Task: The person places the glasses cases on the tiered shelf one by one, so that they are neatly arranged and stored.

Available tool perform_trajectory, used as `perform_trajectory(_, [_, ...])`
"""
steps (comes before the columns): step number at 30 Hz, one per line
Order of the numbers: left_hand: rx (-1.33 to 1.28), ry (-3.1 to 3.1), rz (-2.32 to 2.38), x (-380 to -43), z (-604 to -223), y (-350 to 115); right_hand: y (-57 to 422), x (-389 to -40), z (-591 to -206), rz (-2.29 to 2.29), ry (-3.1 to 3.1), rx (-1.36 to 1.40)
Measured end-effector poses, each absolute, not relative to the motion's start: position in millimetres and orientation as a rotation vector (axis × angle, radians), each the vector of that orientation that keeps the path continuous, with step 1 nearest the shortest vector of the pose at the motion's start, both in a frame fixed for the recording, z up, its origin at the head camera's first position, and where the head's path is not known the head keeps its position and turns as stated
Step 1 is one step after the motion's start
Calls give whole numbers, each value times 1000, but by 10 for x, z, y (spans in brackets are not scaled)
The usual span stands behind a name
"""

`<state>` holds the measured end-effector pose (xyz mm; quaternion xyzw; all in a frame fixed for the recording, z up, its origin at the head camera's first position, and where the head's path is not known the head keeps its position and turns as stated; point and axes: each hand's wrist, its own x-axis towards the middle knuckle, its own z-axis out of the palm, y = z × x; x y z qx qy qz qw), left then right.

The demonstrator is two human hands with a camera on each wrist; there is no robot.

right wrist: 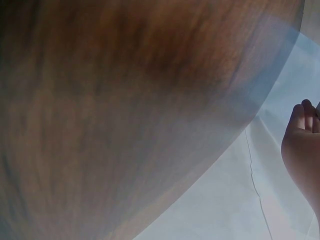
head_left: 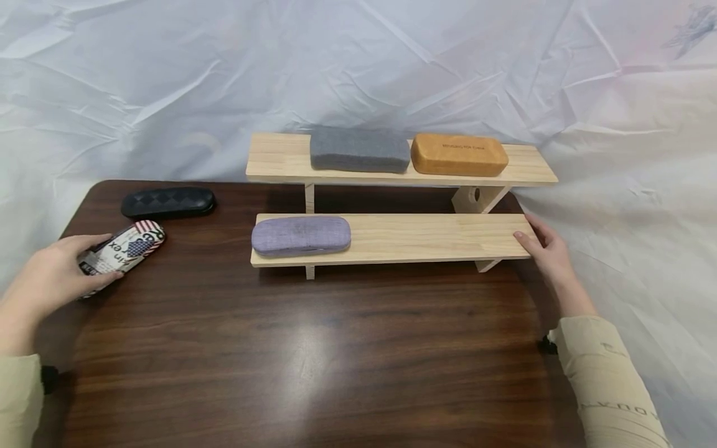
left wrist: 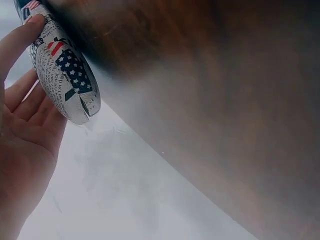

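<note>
Pale sleeves [head_left: 610, 379] show at four and eight o'clock. At nine, the left hand [head_left: 50, 270] has its fingers clamped on a flag-print case [head_left: 122, 250] near the edge of the table [head_left: 336, 373]. Black case [head_left: 168, 203] lies at its one o'clock. At three, the right hand [head_left: 551, 255] grips a wooden shelf [head_left: 426, 236] bearing a purple case [head_left: 301, 236], grey case [head_left: 360, 150] and tan case [head_left: 459, 155].

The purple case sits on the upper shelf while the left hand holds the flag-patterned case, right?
Not quite: the head view shows the purple case on the lower shelf. The left hand does hold the flag-patterned case.
</note>
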<state>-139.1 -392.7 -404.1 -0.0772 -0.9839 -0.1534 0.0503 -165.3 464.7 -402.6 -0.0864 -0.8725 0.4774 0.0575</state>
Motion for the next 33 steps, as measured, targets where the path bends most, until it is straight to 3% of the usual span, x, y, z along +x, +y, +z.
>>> perform_trajectory(14, [-340, -2900, -526, -1286, -3874, -3561, 4625, -1631, -4018, 1544, -2579, -242])
perform_trajectory(33, [-746, -2676, -532, -1168, -3293, -2577, 4622, -1630, -4009, 1483, -2615, -247])
